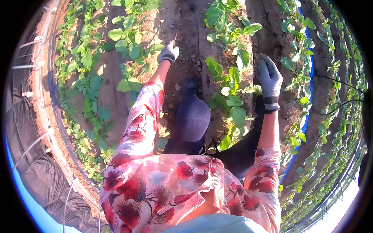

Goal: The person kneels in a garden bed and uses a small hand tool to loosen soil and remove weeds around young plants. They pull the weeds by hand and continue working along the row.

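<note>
My left hand [168, 53], in a pale work glove with a dark cuff, is closed round a thin-handled tool [176, 35]. The tool points away over the bare soil between two planted rows, and its far end is too small to make out. My right hand [271, 77] wears a grey glove with a dark striped cuff. Its fingers are stretched forward, with nothing visible in them. It hovers at the right side of a row of leafy green plants [234, 75], apart from the leaves.
More leafy rows run at left [89, 58] and right [297, 58], with a blue line [311, 73] along the right one. My bent knee [192, 118] is between the rows. A white pipe frame [40, 64] and dark sheeting [27, 132] border the far left.
</note>
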A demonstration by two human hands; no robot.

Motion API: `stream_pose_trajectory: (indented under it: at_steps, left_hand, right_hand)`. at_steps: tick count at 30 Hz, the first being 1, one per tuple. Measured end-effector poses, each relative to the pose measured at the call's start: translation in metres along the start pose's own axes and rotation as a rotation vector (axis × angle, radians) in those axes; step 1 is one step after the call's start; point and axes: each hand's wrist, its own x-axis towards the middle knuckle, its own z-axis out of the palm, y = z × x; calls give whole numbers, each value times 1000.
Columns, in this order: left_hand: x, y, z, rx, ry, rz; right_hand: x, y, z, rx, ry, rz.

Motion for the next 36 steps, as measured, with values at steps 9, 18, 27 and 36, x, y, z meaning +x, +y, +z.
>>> stream_pose_trajectory:
  at_steps: [9,18,27,36]
  left_hand:
    - [92,90,-31,232,-123,-174]
    - [-25,65,47,115,-131,-45]
    - [-148,0,31,269,-269,45]
    - [-187,-37,42,15,-165,62]
  right_hand:
    - [13,-2,-9,-3,17,-57]
    - [13,-1,-23,56,67,-24]
    - [15,15,-16,40,38,-75]
    - [15,21,-33,-62,93,-165]
